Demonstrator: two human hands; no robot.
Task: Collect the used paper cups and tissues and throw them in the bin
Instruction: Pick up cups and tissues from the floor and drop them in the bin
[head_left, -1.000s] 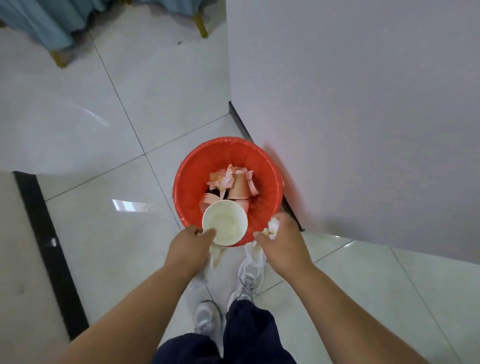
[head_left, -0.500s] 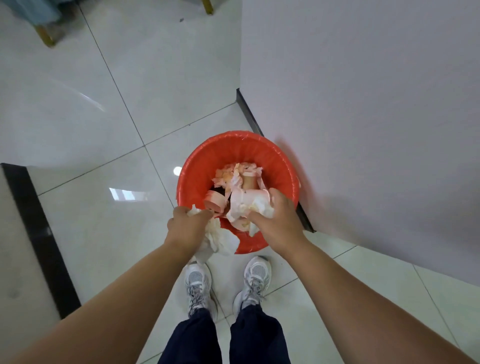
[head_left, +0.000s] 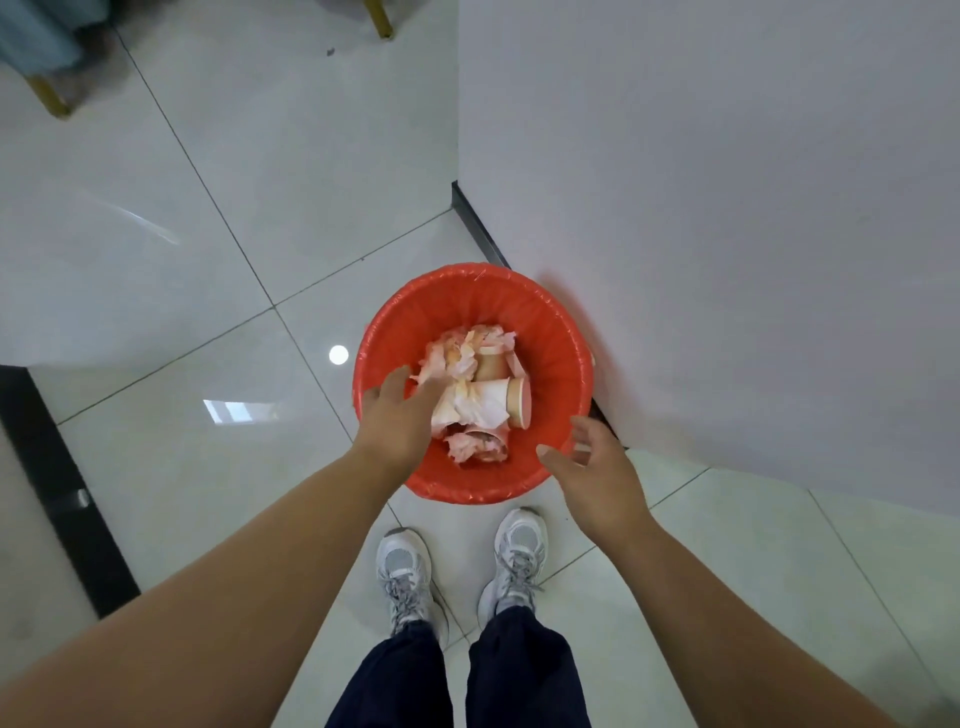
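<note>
Left hand (head_left: 400, 421) and right hand (head_left: 597, 475) are hovering open, empty, at the bin (head_left: 563, 338) — cups (head_left: 501, 401) and tissues (head_left: 457, 356) are lying inside; dumping looks done.

grey sneakers (head_left: 519, 551), tiled floor (head_left: 182, 312), white wall (head_left: 727, 208)

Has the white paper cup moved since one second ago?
Yes: the cup went from the near rim of the red bin down inside it, on its side.
</note>
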